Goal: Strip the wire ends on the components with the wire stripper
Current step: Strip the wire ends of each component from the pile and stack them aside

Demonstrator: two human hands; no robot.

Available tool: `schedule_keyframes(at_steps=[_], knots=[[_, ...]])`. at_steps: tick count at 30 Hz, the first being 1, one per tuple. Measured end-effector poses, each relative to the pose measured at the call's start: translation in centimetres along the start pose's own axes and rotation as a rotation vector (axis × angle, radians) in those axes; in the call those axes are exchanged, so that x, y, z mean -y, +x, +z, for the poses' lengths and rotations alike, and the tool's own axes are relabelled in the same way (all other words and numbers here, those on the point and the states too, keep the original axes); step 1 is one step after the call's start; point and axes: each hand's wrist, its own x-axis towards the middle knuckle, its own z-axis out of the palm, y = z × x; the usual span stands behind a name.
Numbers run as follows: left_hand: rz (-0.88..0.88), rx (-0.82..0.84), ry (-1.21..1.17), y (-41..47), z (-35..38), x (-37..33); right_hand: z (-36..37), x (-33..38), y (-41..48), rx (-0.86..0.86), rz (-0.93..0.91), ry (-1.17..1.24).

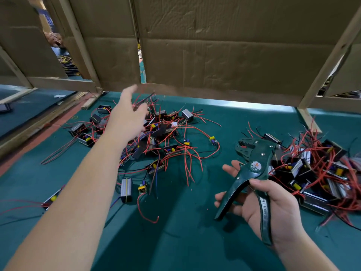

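My right hand (273, 208) grips a dark green wire stripper (257, 159) low on the right, thumb over one handle, fingers spread behind the other, jaws pointing away from me. The handles are splayed apart. My left hand (127, 114) reaches out over a central pile of components (164, 137), small black and silver boxes with red and black wires. The hand is blurred and its fingers look spread; some red wires lie close to the fingertips. A second heap of components (316, 173) lies right of the stripper.
Everything lies on a green mat (185, 231). A loose silver box (126, 189) and a small circuit board (142, 188) sit near my left forearm. A cardboard wall (214, 45) on a wooden frame (330, 61) closes the back; more components (84, 132) lie at the left.
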Motion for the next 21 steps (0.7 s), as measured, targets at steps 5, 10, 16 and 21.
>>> schedule_keyframes(at_steps=[5,10,16,21], knots=[[-0.097,0.2,0.722,0.7,-0.5,3.2,0.2,0.0,0.0,0.0,0.004,-0.008],[-0.268,0.328,0.913,-0.3,1.0,4.9,0.2,0.0,0.0,-0.002,0.003,-0.012],[0.027,0.207,0.611,0.5,0.7,5.4,0.1,-0.1,0.0,0.004,0.01,-0.011],[0.156,0.119,0.065,-0.3,0.1,3.1,0.0,-0.2,0.1,0.008,0.013,0.001]])
